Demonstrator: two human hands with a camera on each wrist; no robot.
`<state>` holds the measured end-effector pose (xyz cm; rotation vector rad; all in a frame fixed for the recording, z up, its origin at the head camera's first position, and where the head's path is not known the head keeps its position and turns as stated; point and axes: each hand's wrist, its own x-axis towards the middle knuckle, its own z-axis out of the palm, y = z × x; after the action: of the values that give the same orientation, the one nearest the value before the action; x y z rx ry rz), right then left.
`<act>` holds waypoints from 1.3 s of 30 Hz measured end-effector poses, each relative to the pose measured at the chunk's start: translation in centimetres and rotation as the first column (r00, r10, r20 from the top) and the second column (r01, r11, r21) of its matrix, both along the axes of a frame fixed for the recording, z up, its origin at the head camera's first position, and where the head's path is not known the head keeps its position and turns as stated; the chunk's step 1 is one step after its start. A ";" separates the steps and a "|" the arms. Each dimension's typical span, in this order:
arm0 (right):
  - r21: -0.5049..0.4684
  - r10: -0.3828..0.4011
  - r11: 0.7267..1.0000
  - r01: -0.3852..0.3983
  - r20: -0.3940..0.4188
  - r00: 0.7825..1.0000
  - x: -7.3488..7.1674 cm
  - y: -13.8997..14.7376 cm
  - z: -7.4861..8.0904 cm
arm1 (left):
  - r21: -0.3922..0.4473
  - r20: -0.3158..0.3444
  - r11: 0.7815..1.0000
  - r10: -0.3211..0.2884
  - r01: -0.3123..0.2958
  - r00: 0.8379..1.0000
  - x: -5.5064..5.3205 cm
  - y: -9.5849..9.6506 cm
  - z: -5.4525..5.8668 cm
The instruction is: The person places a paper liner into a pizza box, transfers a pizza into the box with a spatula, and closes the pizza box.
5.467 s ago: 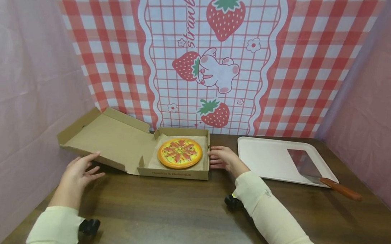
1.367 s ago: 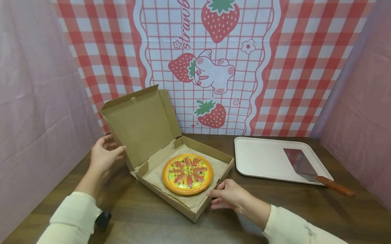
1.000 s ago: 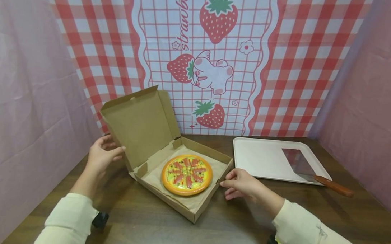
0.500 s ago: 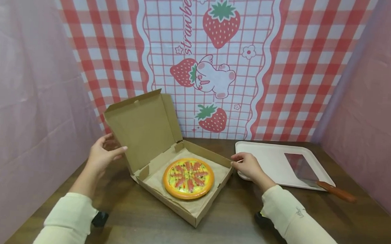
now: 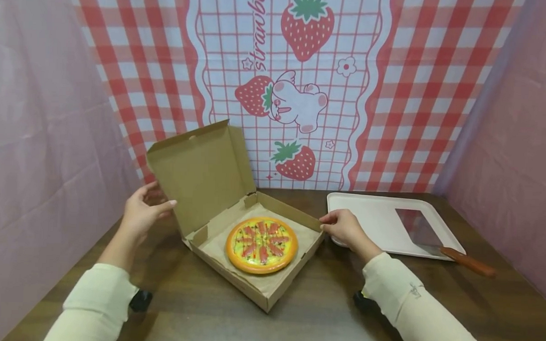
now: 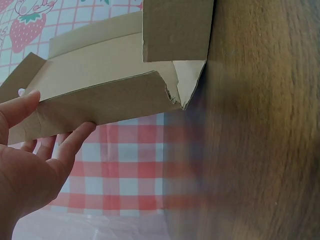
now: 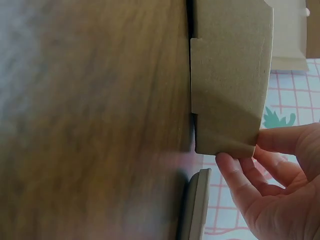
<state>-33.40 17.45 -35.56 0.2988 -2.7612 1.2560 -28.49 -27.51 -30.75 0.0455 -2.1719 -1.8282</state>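
A cardboard pizza box (image 5: 233,274) stands turned at an angle on the table, its lid (image 5: 200,173) raised and leaning back to the left. Inside, on brown paper (image 5: 221,244), lies a round pizza (image 5: 261,244) with an orange rim and red topping strips. My left hand (image 5: 140,213) holds the lid's near side edge; in the left wrist view the thumb lies on one side of the cardboard and the fingers (image 6: 75,140) behind it. With thumb and fingers, my right hand (image 5: 346,229) pinches the box's far right corner, as the right wrist view shows (image 7: 280,175).
Right of the box is a white tray (image 5: 366,224), its near left corner partly behind my right hand. A wide-bladed spatula lies on it, its wooden handle (image 5: 468,261) jutting past the rim. A checked strawberry cloth (image 5: 302,101) hangs behind the wooden table (image 5: 231,324).
The box has come nearer and turned, and its lid, lying back earlier, has been raised by my left hand. My right hand has slid from the box's near right side up to its far corner.
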 end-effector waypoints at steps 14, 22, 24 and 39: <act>0.003 0.068 0.998 -0.068 0.043 0.997 1.8 0.2 0.5 | 0.013 -0.015 0.999 -0.034 0.034 0.999 -1.0 0.5 0.0; 0.023 0.131 0.991 -0.132 0.021 0.991 3.3 0.7 1.0 | 0.027 -0.025 0.999 -0.041 0.041 0.999 -1.8 1.3 0.4; 0.035 0.142 0.989 -0.143 0.015 0.990 3.6 0.8 1.0 | 0.032 -0.025 0.999 -0.039 0.040 0.999 -2.0 1.6 0.4; 0.197 0.204 0.961 -0.195 -0.023 0.979 5.5 1.7 1.1 | 0.019 -0.047 0.999 -0.043 0.044 0.998 -3.8 3.2 0.4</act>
<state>-27.94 19.13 -34.41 0.6271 -2.8788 1.0023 -32.34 -24.30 -30.36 -0.0401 -2.1400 -1.8557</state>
